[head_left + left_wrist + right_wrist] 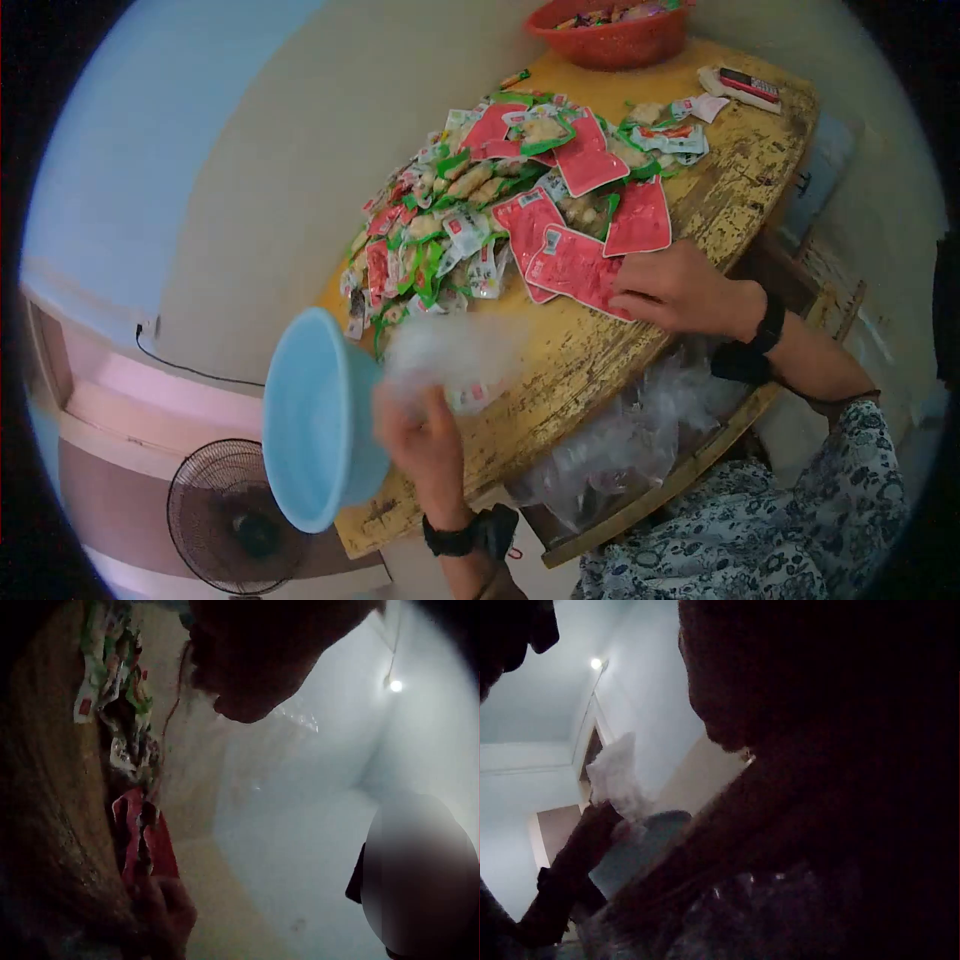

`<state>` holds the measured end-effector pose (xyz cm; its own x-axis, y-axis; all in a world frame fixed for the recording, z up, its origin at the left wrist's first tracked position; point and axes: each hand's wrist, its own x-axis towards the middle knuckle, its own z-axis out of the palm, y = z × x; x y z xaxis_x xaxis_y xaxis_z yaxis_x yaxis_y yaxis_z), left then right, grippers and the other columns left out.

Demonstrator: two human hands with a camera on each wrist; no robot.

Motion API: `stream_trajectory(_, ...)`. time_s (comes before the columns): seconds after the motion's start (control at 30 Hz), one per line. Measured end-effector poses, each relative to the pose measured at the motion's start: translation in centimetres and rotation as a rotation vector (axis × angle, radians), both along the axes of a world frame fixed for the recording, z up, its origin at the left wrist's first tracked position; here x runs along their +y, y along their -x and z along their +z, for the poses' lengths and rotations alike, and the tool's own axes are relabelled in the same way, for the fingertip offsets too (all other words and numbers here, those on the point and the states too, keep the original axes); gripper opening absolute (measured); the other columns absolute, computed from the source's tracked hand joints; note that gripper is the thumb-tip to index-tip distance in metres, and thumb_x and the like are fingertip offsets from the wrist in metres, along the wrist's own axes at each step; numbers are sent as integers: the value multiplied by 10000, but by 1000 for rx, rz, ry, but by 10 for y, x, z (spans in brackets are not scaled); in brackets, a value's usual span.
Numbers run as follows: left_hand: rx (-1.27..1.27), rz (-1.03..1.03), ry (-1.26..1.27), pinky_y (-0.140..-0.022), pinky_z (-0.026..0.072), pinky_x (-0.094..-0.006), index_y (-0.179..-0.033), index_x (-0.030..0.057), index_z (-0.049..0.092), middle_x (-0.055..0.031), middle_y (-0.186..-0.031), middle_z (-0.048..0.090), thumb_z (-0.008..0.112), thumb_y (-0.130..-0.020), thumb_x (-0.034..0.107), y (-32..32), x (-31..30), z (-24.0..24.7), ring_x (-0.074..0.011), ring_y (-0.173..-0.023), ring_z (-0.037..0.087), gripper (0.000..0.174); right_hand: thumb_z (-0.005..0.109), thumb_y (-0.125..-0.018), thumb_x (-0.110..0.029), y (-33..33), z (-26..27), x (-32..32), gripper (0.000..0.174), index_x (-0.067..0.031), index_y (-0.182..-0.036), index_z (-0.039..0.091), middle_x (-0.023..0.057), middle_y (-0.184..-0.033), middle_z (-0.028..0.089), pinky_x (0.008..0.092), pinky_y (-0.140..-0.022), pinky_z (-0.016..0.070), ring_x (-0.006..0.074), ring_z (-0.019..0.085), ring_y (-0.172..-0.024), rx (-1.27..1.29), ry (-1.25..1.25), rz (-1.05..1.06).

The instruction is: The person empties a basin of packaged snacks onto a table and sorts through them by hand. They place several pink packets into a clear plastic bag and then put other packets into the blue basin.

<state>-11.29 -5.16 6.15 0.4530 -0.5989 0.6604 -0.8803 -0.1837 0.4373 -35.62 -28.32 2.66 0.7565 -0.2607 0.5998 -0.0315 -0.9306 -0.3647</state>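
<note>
In the head view my left hand [415, 430] pinches a thin clear plastic bag [445, 345], blurred, held above the table beside the blue basin. The right wrist view shows the same bag [619, 780] standing up from the left hand. My right hand [690, 290] is at the table's near edge, fingers curled at the lower corner of a red packet [575, 268]. The left wrist view also has this hand [169, 907] against red packets [146, 832]. More red packets [640, 220] and a heap of green-and-white snack packets [440, 220] lie just beyond.
A light blue basin [315, 420] stands at the table's left end, with a fan [235, 515] behind it. Clear plastic bags [620, 440] fill an open drawer below the near edge. At the far end are a red basin [610, 40] and a phone [748, 85].
</note>
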Motion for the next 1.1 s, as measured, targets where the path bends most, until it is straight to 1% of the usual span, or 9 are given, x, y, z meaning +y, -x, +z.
stream_trajectory(0.17,449,213,80,-791,478,-403,-1001,-8,658,-127,-919,638,652,-740,-20,15,55,-16,-343,-867,578,262,677,-857,-219,-8,3,0,176,-106,-991,662,88,-1108,643,418,-768,538,306,615,-1066,-86,331,-26)
stream_trajectory(0.27,88,-43,-220,-925,472,-448,-1020,14,682,-189,-1162,615,677,-751,9,-7,73,-35,-368,-1078,568,269,658,-875,-265,-17,17,12,361,-114,-1202,628,127,-1365,525,455,-960,490,339,445,-1327,104,474,-14)
stream_trajectory(0.37,-65,-116,-407,-1070,401,-485,-1201,74,648,-224,-1424,450,690,-772,65,-10,61,-26,-400,-1308,438,431,612,-914,-299,-33,9,11,499,-125,-1373,520,160,-1501,382,477,-1102,384,365,289,-1435,306,296,47)
stream_trajectory(0.47,15,-186,-647,-1182,264,-514,-1451,139,462,-186,-1598,206,693,-789,72,-6,49,-10,-432,-1448,245,704,557,-956,-309,-52,14,4,491,-132,-1408,482,172,-1504,374,492,-1167,297,400,266,-1439,361,373,94)
stream_trajectory(0.57,-259,-241,-578,-1119,334,-552,-1469,151,417,-185,-1543,313,689,-811,152,-25,32,-22,-462,-1372,331,712,529,-976,-277,-72,20,-13,453,-134,-1404,488,189,-1518,350,500,-1172,290,429,240,-1443,416,493,130)
stream_trajectory(0.67,-454,-251,-558,-1121,289,-610,-1454,113,438,-228,-1511,336,653,-855,214,-47,3,-30,-477,-1350,340,644,525,-976,-255,-81,22,-26,445,-135,-1403,489,197,-1526,335,502,-1186,264,432,217,-1454,472,430,163)
stream_trajectory(0.87,-341,-79,-756,-1093,278,-610,-1445,88,450,-259,-1403,441,576,-922,272,-77,-70,-33,-443,-1307,380,569,515,-981,-168,-97,28,-52,435,-170,-1415,484,144,-1578,274,483,-1182,283,386,157,-1486,551,461,102)
stream_trajectory(1.0,-652,-125,-838,-1052,318,-602,-1414,98,488,-261,-1343,505,536,-946,308,-138,-111,-72,-410,-1238,446,516,493,-991,-181,-106,37,-66,408,-173,-1399,490,130,-1580,276,483,-1171,308,392,152,-1486,574,389,75)
stream_trajectory(1.1,-574,-146,-863,-1037,334,-596,-1361,116,553,-241,-1302,550,523,-951,323,-137,-119,-55,-410,-1233,458,459,483,-994,-199,-124,25,-85,400,-180,-1393,491,123,-1579,281,491,-1164,321,383,161,-1485,557,348,67)
